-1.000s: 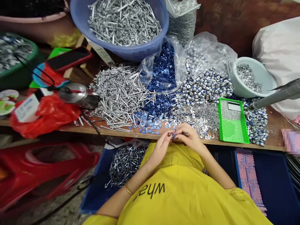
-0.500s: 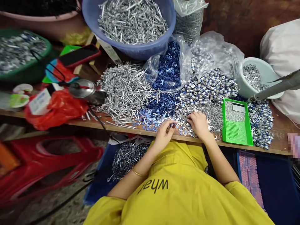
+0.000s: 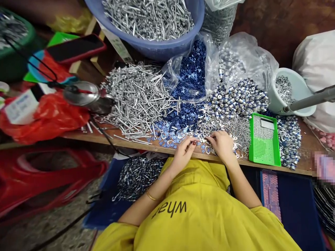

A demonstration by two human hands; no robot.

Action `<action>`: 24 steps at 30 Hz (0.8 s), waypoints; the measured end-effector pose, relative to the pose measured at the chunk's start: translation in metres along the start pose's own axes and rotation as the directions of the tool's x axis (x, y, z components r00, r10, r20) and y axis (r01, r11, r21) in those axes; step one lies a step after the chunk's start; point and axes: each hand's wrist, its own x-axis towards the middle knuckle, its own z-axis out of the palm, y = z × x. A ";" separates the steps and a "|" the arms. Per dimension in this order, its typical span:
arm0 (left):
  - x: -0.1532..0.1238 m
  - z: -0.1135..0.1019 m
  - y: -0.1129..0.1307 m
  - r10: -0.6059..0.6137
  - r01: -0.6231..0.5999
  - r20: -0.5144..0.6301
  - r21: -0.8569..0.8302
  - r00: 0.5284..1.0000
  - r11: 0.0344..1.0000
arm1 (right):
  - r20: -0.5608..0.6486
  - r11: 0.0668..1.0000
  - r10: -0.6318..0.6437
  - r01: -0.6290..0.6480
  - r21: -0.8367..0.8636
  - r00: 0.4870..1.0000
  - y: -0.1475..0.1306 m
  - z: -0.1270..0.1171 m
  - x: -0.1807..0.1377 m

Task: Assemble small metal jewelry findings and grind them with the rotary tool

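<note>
My left hand [image 3: 184, 152] hovers at the wooden bench's front edge [image 3: 131, 143], fingers curled and pinched on a small part I cannot make out. My right hand [image 3: 222, 144] rests on a heap of silver curved clips [image 3: 222, 127], fingertips pressed together among them. Between and behind the hands lie blue cross-shaped plastic pieces [image 3: 183, 118]. A pile of silver metal pins [image 3: 136, 97] spreads to the left. Blue-and-silver rollers [image 3: 238, 97] are heaped behind the right hand.
A blue basin of pins [image 3: 157, 48] stands at the back. A green perforated tray [image 3: 264, 141] lies right of my hand, a pale bowl [image 3: 295, 89] behind it. A red bag [image 3: 47, 118], phone [image 3: 74, 48] and metal lid [image 3: 81, 93] sit left. A blue crate of parts [image 3: 136, 174] is below the bench.
Both hands parted from each other at my lap and rose to the bench; the right hand went onto the silver clips. The view shifted slightly.
</note>
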 end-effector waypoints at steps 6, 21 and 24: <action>0.000 -0.001 -0.002 0.022 -0.022 0.007 0.010 1.000 1.000 | 0.049 0.984 0.063 -0.070 0.166 0.997 0.008 -0.007 0.004; 0.037 0.026 0.007 0.004 -0.001 0.032 -0.103 0.999 0.995 | -0.399 0.852 0.050 0.169 0.496 0.916 0.004 -0.012 -0.011; 0.031 0.024 0.018 -0.005 0.047 0.165 -0.252 0.986 0.967 | -0.270 0.622 0.223 0.076 0.779 0.937 0.003 -0.027 -0.012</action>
